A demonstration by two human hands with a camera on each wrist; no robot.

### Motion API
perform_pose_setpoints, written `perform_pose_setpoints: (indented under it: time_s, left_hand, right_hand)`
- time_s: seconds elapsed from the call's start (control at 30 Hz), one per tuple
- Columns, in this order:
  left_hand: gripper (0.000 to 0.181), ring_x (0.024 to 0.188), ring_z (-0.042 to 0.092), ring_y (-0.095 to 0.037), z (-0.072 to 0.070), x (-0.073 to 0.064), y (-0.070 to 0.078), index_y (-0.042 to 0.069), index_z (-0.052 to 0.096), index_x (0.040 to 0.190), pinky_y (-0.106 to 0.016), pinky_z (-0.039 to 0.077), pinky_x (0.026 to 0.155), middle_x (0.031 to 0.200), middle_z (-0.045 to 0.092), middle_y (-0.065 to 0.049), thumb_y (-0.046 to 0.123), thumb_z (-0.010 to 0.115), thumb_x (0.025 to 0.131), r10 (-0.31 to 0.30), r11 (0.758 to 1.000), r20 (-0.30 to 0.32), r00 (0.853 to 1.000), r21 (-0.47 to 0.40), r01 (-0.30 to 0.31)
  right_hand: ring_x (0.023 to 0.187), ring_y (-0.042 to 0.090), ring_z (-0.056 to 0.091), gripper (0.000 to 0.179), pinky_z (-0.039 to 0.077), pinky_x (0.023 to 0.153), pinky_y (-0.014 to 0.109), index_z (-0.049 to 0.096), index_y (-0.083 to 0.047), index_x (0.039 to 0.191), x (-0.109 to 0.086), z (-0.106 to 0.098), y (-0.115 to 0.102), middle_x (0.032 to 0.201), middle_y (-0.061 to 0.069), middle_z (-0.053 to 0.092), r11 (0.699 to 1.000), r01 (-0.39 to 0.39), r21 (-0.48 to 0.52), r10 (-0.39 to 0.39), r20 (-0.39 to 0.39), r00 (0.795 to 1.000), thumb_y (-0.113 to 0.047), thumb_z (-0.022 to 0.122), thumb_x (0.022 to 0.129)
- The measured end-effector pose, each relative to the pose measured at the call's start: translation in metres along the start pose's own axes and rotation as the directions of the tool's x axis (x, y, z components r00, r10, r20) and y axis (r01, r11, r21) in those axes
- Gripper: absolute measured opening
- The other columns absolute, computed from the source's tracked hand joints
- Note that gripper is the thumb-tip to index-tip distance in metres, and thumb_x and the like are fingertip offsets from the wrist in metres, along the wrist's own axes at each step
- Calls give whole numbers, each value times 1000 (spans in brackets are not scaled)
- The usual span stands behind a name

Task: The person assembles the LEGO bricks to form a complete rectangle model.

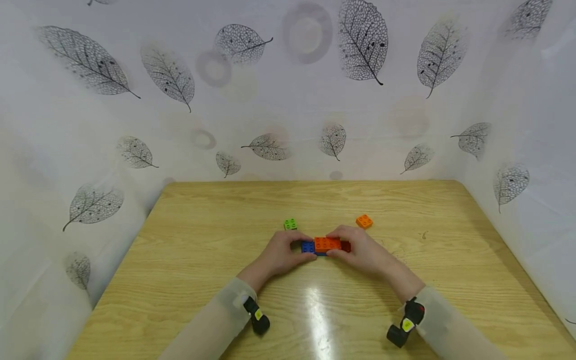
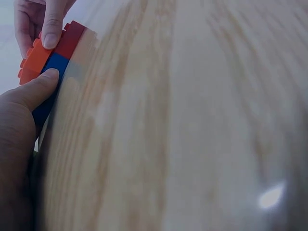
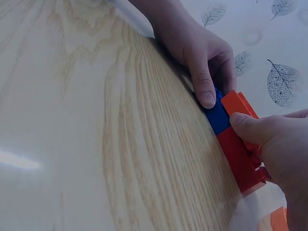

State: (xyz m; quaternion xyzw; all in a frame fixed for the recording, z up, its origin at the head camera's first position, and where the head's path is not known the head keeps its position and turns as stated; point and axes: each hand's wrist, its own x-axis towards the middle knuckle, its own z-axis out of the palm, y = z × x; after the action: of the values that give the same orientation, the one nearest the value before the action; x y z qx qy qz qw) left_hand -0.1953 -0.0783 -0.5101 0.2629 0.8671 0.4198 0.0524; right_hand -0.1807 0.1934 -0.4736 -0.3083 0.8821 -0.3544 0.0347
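On the wooden table, a blue toy building brick and a red building brick lie end to end. An orange building brick sits across the top of both, over their joint. My left hand pinches the blue brick at its left part, thumb on the near side. From the right, my right hand pinches the orange brick between thumb and fingers. In the right wrist view the orange brick looks slightly tilted against the two below. The right hand covers much of the red brick in the head view.
Behind the left hand lies a small green brick. A small orange square brick rests farther back, beyond the right hand. The wooden table meets a white leaf-patterned cloth at the back and sides.
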Motion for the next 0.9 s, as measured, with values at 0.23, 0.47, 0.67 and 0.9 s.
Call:
perform_pose_setpoints:
  time_s: [0.23, 0.47, 0.67, 0.9]
  left_hand:
    - [49, 113, 63, -7, -3, 1, 5, 22, 77, 128, -34, 51, 101, 122, 72, 13, 49, 86, 88, -45, 999, 43, 998, -28, 47]
    - [50, 121, 62, -9, 1, 9, 19, 19, 73, 135, -36, 51, 104, 131, 69, 10, 51, 77, 96, -5, 997, 40, 999, -80, 8]
    - [36, 114, 65, -8, 3, 12, 25, 19, 77, 127, -33, 54, 98, 123, 73, 9, 40, 78, 98, 22, 996, 15, 1000, -87, -20]
    - [34, 110, 65, -8, 1, 12, 27, 20, 78, 126, -32, 55, 93, 122, 74, 9, 39, 79, 98, -5, 995, 24, 1000, -104, 8]
  right_hand:
    - [98, 9, 62, 34, 55, 85, 32, 74, -14, 127, 0, 2, 2, 114, -11, 69, 1000, 15, 1, -15, -21, 1000, -27, 82, 97]
    - [98, 8, 62, 34, 55, 84, 32, 75, -16, 128, -1, 3, 4, 114, -13, 69, 999, 36, -7, -37, -38, 999, -24, 83, 96]
    - [105, 10, 63, 38, 56, 90, 36, 73, -14, 132, -2, -1, 3, 120, -10, 69, 1000, -6, 13, 6, -18, 1000, -31, 79, 98]
    - [111, 13, 66, 28, 57, 96, 40, 76, -18, 126, -5, -10, 4, 119, -9, 71, 997, -35, 74, 35, 6, 999, -29, 77, 100]
